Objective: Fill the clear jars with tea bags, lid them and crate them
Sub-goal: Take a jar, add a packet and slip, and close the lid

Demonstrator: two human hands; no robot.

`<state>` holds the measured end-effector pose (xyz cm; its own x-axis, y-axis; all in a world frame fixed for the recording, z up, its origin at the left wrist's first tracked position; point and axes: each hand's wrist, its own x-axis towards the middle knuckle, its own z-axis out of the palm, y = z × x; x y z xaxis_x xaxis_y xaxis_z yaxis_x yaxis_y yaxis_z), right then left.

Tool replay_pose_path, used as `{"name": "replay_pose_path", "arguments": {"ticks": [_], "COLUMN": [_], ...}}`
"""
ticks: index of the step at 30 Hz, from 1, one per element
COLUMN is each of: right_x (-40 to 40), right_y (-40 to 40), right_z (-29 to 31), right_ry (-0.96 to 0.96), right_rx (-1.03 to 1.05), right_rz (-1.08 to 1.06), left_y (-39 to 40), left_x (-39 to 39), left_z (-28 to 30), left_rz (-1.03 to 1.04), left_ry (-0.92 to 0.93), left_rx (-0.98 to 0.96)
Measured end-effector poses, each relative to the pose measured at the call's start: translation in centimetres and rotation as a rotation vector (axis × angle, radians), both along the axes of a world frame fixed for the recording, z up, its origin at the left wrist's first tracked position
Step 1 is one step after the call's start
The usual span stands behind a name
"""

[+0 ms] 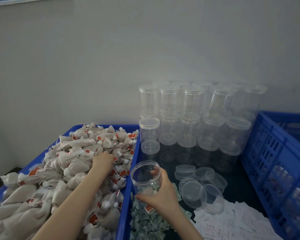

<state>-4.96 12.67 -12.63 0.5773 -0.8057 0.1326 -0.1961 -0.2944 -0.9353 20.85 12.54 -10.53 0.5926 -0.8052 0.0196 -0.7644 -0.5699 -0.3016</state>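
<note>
We see the open clear jar (146,177) held near centre, our right hand (160,193) wrapped round it, a few tea bags inside. Left of it, our left hand (102,160) reaches into the heaped tea bags (59,170) in the blue tray (126,191); we cannot tell its grip. Stacked lidded jars (194,122) stand far, loose lids (197,186) near right, a blue crate (275,161) beyond.

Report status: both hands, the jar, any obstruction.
Left hand reaching into tea bags, grip unclear. Right hand grips open jar, a few bags inside. Loose lids beside it, nothing blocking.
</note>
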Motion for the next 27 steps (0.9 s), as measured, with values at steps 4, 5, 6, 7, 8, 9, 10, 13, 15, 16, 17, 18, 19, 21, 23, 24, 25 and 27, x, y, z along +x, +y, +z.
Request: {"name": "replay_pose_path", "arguments": {"ticks": [4, 5, 6, 7, 8, 9, 10, 13, 15, 16, 17, 18, 19, 21, 23, 24, 25, 27], "right_x": [-0.2, -0.2, -0.2, -0.2, -0.2, -0.3, -0.3, -0.3, -0.2, -0.2, -0.2, -0.1, 0.0, 0.2, 0.5, 0.7, 0.8, 1.0], "right_y": [0.1, 0.1, 0.1, 0.1, 0.0, 0.0, 0.0, -0.1, -0.2, -0.3, -0.3, -0.4, -0.4, -0.3, -0.2, -0.1, 0.0, 0.2], "right_z": [0.1, 0.2, 0.2, 0.2, 0.2, 0.2, 0.2, 0.1, 0.1, 0.1, 0.1, 0.0, 0.0, -0.2, -0.3, -0.4, -0.4, -0.5], "right_ry": [-0.006, -0.003, 0.002, 0.007, 0.011, 0.014, 0.017, 0.021, 0.025, 0.025, 0.023, 0.020, 0.016, 0.015, 0.011, 0.008, 0.008, 0.012], "right_rx": [0.012, 0.014, 0.014, 0.017, 0.019, 0.020, 0.020, 0.019, 0.024, 0.027, 0.033, 0.040, 0.048, 0.057, 0.067, 0.072, 0.075, 0.085], "right_rz": [0.006, 0.003, 0.000, -0.001, 0.000, 0.003, 0.005, -0.004, -0.009, -0.009, -0.008, -0.007, -0.004, 0.002, 0.007, 0.013, 0.021, 0.041], "left_y": [-0.7, -0.8, -0.8, -0.9, -0.9, -1.0, -1.0, -0.8, -0.4, -0.2, 0.0, 0.2, 0.5, 1.2, 2.1, 2.5, 2.9, 3.5], "left_x": [-0.7, -0.7, -0.7, -0.6, -0.6, -0.6, -0.7, -0.8, -0.7, -0.6, -0.5, -0.5, -0.5, -0.9, -1.3, -1.5, -1.8, -2.6], "left_z": [-0.2, -0.3, -0.3, -0.4, -0.5, -0.5, -0.4, 0.1, 0.8, 1.3, 1.9, 2.5, 3.2, 4.5, 5.6, 6.1, 6.6, 7.7], "left_rz": [0.039, 0.054, 0.071, 0.084, 0.087, 0.075, 0.062, 0.065, 0.081, 0.070, 0.046, 0.015, -0.017, -0.073, -0.122, -0.148, -0.171, -0.197], "left_ry": [-0.123, -0.150, -0.175, -0.197, -0.214, -0.230, -0.231, -0.097, 0.037, 0.116, 0.203, 0.292, 0.362, 0.401, 0.372, 0.355, 0.341, 0.332], "left_rx": [0.095, 0.109, 0.110, 0.105, 0.100, 0.095, 0.092, -0.043, -0.215, -0.303, -0.380, -0.440, -0.490, -0.582, -0.671, -0.698, -0.711, -0.740]}}
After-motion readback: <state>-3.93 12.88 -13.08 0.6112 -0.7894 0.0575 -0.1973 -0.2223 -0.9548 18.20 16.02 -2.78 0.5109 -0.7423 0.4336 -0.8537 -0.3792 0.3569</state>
